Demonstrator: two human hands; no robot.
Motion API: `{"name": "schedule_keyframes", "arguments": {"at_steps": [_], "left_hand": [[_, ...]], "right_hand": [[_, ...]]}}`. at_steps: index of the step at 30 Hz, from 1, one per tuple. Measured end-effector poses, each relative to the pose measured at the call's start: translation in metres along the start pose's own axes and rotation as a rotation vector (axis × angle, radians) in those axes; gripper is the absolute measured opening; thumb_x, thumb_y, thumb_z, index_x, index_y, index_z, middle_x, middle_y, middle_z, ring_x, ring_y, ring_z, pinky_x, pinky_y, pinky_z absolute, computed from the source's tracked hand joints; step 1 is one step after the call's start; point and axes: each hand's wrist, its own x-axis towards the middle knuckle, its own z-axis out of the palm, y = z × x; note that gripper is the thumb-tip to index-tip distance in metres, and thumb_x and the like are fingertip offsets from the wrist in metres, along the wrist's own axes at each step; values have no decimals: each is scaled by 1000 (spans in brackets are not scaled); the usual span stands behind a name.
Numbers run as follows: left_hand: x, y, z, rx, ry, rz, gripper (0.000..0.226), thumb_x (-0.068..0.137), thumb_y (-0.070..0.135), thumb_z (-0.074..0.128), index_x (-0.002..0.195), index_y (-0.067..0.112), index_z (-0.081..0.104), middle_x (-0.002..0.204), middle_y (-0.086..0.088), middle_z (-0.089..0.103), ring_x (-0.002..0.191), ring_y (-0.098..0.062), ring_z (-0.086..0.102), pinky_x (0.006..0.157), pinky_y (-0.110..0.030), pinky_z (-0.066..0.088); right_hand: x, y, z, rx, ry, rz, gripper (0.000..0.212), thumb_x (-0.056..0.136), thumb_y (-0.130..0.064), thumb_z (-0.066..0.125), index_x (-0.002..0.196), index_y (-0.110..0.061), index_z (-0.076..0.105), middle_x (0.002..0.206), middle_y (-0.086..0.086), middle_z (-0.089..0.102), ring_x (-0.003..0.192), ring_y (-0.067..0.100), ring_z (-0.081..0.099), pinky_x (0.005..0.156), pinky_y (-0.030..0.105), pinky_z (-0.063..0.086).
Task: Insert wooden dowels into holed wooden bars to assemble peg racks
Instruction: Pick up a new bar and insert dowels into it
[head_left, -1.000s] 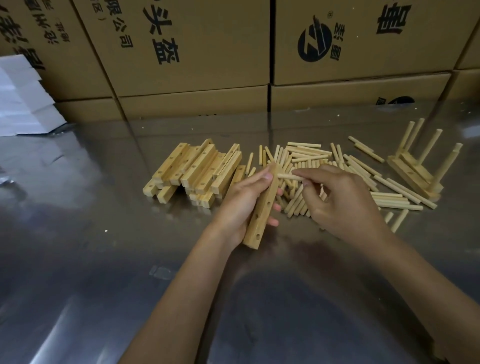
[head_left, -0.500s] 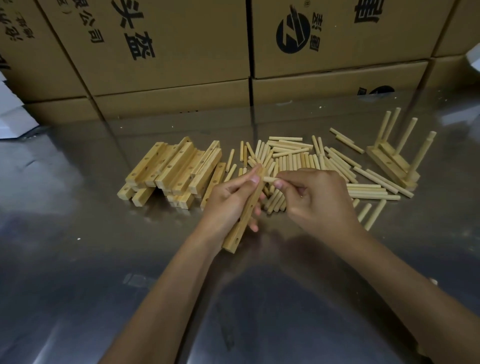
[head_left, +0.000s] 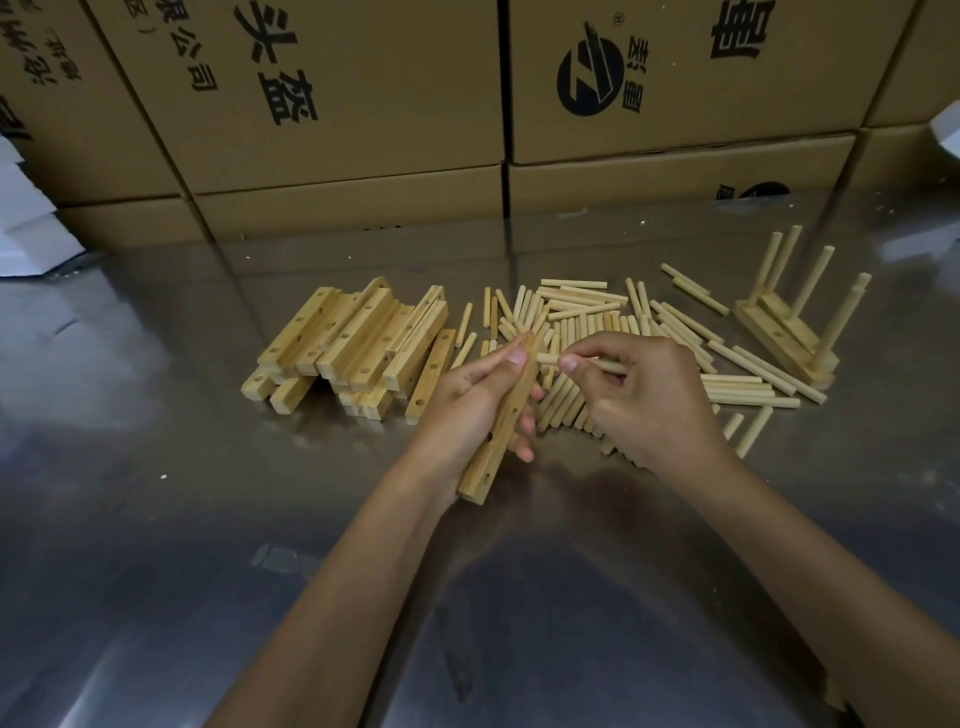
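My left hand (head_left: 467, 400) grips a holed wooden bar (head_left: 498, 441) that tilts from the upper right down to the lower left above the table. My right hand (head_left: 644, 395) pinches a wooden dowel (head_left: 550, 359) level, its left tip touching the bar's upper end beside my left thumb. Behind both hands lies a heap of loose dowels (head_left: 597, 312). To the left sits a stack of holed bars (head_left: 358, 343). At the far right stand finished peg racks (head_left: 789, 332) with their dowels pointing up.
The shiny metal table (head_left: 182, 493) reflects light around my forearms. Printed cardboard boxes (head_left: 363, 104) wall off the table's back edge. White folded sheets (head_left: 26, 223) lie at the far left. A few stray dowels (head_left: 753, 431) lie right of my right hand.
My right hand has brought the dowel's tip leftward up to the top end of the bar. The view has shifted a little, and my left hand keeps its grip on the bar.
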Motion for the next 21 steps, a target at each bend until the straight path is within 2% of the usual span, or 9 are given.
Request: {"name": "schedule_keyframes", "arguments": {"at_steps": [4, 6, 10, 11, 13, 15, 17, 19, 21], "left_hand": [[-2, 1, -1, -14, 6, -39, 32, 102, 25, 54, 134, 26, 61, 82, -8, 64, 58, -13, 58, 44, -25, 51], [-1, 3, -2, 7, 16, -38, 30, 102, 25, 55, 131, 28, 63, 84, -8, 65, 59, -14, 59, 45, -26, 52], [1, 10, -15, 16, 182, -16, 28, 100, 26, 58, 127, 28, 66, 84, -8, 71, 60, -14, 63, 47, -27, 54], [2, 12, -21, 3, 241, -13, 29, 100, 26, 58, 128, 26, 65, 84, -7, 71, 60, -14, 63, 48, -27, 55], [3, 15, -32, -20, 337, -15, 30, 101, 26, 56, 130, 26, 62, 86, -8, 70, 60, -13, 63, 49, -27, 55], [4, 17, -38, -53, 386, -35, 30, 103, 26, 54, 131, 24, 61, 90, -9, 68, 60, -13, 62, 50, -27, 55], [6, 19, -40, -93, 406, -64, 28, 103, 25, 53, 129, 22, 62, 91, -11, 67, 58, -14, 61, 49, -27, 55], [7, 20, -40, -114, 413, -85, 24, 103, 24, 54, 125, 21, 63, 90, -11, 68, 56, -14, 61, 48, -27, 54], [8, 20, -40, -124, 420, -93, 23, 103, 23, 54, 123, 21, 63, 89, -11, 68, 54, -13, 62, 48, -26, 54]], "right_hand": [[-2, 2, 2, -35, -14, -9, 10, 92, -18, 67, 87, -22, 74, 59, -35, 56, 57, -6, 55, 51, 7, 34], [-2, 1, 3, -7, -35, 15, 8, 92, -22, 66, 90, -25, 73, 61, -30, 59, 59, -7, 55, 52, 7, 36], [5, 3, -2, 129, -34, 145, 18, 94, -45, 58, 107, -34, 63, 90, -16, 63, 68, -5, 55, 56, 14, 41], [7, 4, -4, 131, 11, 161, 18, 95, -45, 55, 108, -34, 61, 92, -16, 62, 70, -4, 55, 59, 19, 42], [8, 9, -9, 45, 21, 122, 15, 100, -30, 50, 108, -30, 62, 97, -18, 61, 83, -4, 55, 70, 23, 41], [6, 14, -8, -106, -173, 40, 26, 98, -13, 50, 113, -26, 67, 110, -13, 61, 106, 3, 50, 87, 25, 38], [0, 17, 0, -239, -388, -47, 28, 94, -12, 58, 114, -28, 69, 117, -14, 59, 115, 8, 44, 99, 30, 33], [-4, 18, 6, -316, -464, -116, 24, 90, -18, 65, 109, -31, 68, 114, -18, 55, 115, 8, 41, 102, 34, 31], [-5, 15, 9, -328, -453, -165, 20, 86, -19, 68, 100, -33, 65, 108, -20, 53, 111, 7, 40, 100, 35, 30]]}}
